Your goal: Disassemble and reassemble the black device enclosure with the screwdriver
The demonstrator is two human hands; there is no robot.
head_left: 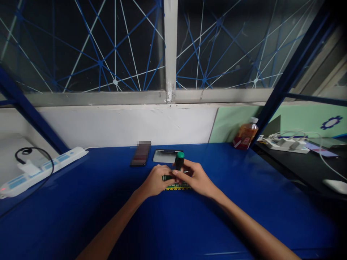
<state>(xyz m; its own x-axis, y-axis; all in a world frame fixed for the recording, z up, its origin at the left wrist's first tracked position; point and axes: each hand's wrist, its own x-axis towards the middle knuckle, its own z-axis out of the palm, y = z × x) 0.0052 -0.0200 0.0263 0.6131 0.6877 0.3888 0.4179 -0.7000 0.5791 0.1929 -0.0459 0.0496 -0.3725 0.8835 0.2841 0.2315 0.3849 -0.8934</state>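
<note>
My right hand [199, 177] is closed around a screwdriver [180, 160], whose black handle stands upright with a green cap on top. Close against it, my left hand [158, 179] has its fingers curled in. A dark green rounded piece [167, 177] shows at the left fingers; its kind is hidden. Under both hands lies a small bit set [178, 186] with rows of small pieces and a yellow and black front edge. The fingers cover the screwdriver's lower end. Just behind the hands rests a shallow, clear-topped case lid [165, 156].
On the blue table [173, 224], a dark phone [141, 155] lies behind my left hand. A white power strip [43, 171] with a black cable runs along the left edge. A drink bottle [246, 133] stands at the back right, beside a blue frame post [273, 94].
</note>
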